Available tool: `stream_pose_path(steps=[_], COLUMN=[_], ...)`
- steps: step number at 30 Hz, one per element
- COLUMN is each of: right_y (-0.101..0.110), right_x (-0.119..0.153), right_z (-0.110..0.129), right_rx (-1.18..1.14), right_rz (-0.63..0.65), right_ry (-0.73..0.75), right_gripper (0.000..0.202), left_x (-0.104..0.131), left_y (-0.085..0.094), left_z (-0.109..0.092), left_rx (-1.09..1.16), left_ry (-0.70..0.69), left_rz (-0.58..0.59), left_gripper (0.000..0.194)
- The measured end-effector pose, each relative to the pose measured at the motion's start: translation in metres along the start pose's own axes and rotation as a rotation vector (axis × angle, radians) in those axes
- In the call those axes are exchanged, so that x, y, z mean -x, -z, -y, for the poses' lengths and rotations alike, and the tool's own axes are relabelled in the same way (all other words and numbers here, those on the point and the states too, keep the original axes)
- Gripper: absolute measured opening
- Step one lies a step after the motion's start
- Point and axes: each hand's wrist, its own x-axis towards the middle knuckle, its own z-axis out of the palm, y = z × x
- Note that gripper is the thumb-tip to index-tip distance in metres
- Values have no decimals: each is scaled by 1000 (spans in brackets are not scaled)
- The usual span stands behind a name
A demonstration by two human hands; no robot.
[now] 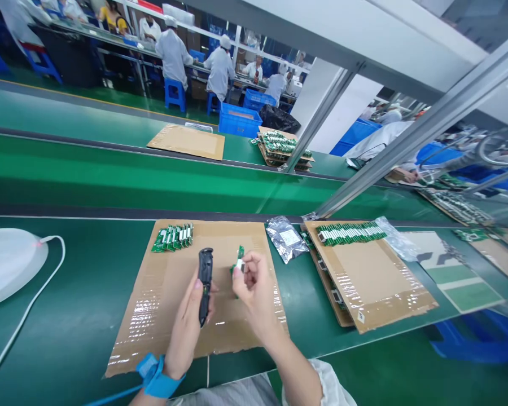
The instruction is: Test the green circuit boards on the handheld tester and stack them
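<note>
My left hand is closed round a long black plastic housing, held upright, its hollow side facing me. A blue wrist strap circles that wrist. Between the thumb and fingers of my right hand is a small green circuit board with a white part on it; the fingers cover much of it. Both hands are above a brown cardboard sheet. Toward its far left corner lies a row of several green circuit boards, leaning on one another.
Right of the sheet lies a silver antistatic bag. Beyond it, stacked cardboard carries a long row of boards. A white device with a cable stands at left. A metal post rises behind the bench. Co-workers sit in the background.
</note>
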Motion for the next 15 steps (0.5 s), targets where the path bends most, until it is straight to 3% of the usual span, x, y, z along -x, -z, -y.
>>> stream_pose_path(steps=[2, 5, 7, 12, 15], right_y=[15, 33, 37, 33, 28], right_x=[-5, -7, -3, 6, 4], right_z=[-9, -23, -32, -58, -66], right_rx=[164, 452, 509, 167, -72], right_rz=[-1, 116, 181, 60, 118], right_ry=[9, 14, 7, -160, -266], right_gripper=[20, 18, 18, 41, 42], left_x=[-9, -20, -24, -22, -19], left_y=[3, 8, 9, 5, 2], left_z=[2, 6, 9, 15, 18], left_rx=[-29, -49, -58, -23, 26], left_ry=[-3, 20, 56, 163, 208], left_rz=[53, 81, 105, 219, 269], left_gripper=[41, 45, 49, 57, 58])
